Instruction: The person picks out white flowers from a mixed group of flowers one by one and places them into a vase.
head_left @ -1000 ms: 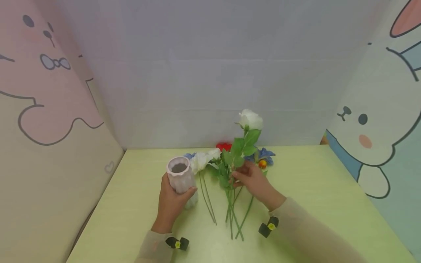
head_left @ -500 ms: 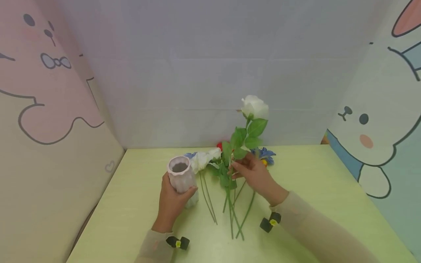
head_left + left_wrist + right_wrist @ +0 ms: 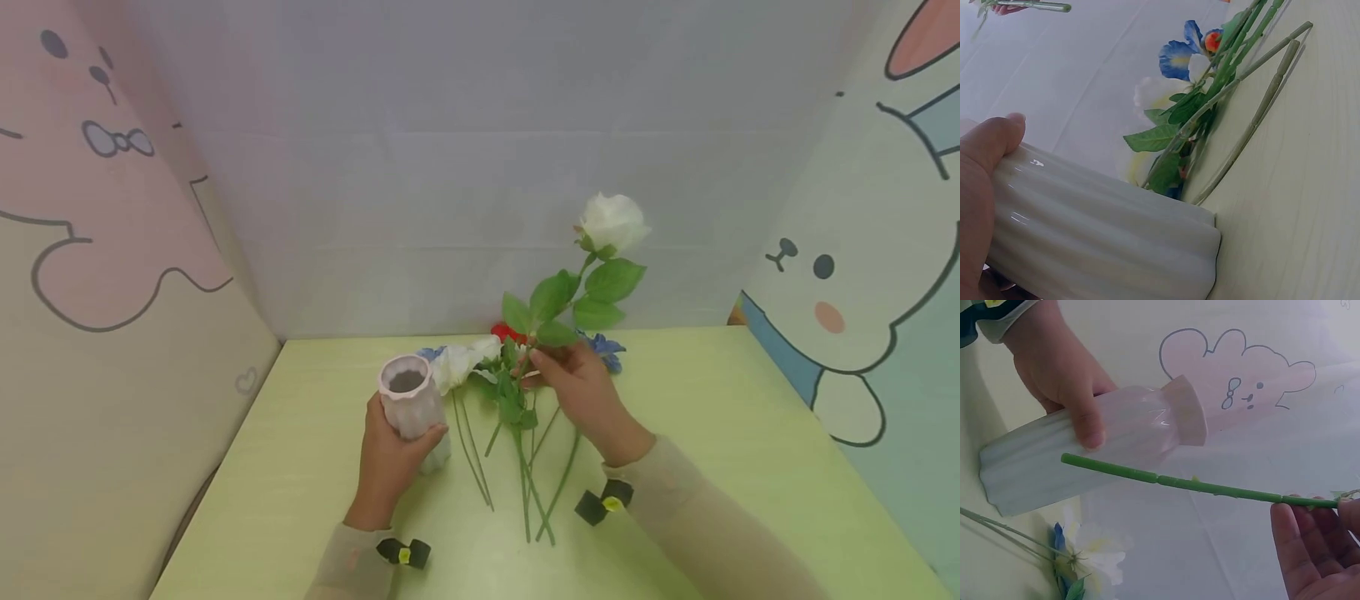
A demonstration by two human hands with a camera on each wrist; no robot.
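Note:
In the head view my left hand (image 3: 390, 462) grips a pale, fluted vase (image 3: 414, 410), which stands upright on the table with its scalloped mouth facing up. The left wrist view shows the thumb (image 3: 997, 140) wrapped along the glossy vase wall (image 3: 1104, 219). To the right, my right hand (image 3: 588, 400) pinches the stem of a white rose (image 3: 615, 223) with green leaves, raised above the table and leaning right. Seen from the right wrist, the rose's green stem (image 3: 1222, 487) ends free in the air, apart from the vase (image 3: 1135, 422).
White flowers (image 3: 453, 367) lie just right of the vase, stems toward me. Several more stems (image 3: 528, 492) lie mid-table, with a red flower (image 3: 506, 332) and a blue flower (image 3: 606, 350) at the back. Cartoon-printed walls surround the yellow-green table (image 3: 720, 433).
The white rose has risen and tilted right in my right hand, its stem drawn up off the other stems. My left hand and the vase have hardly moved.

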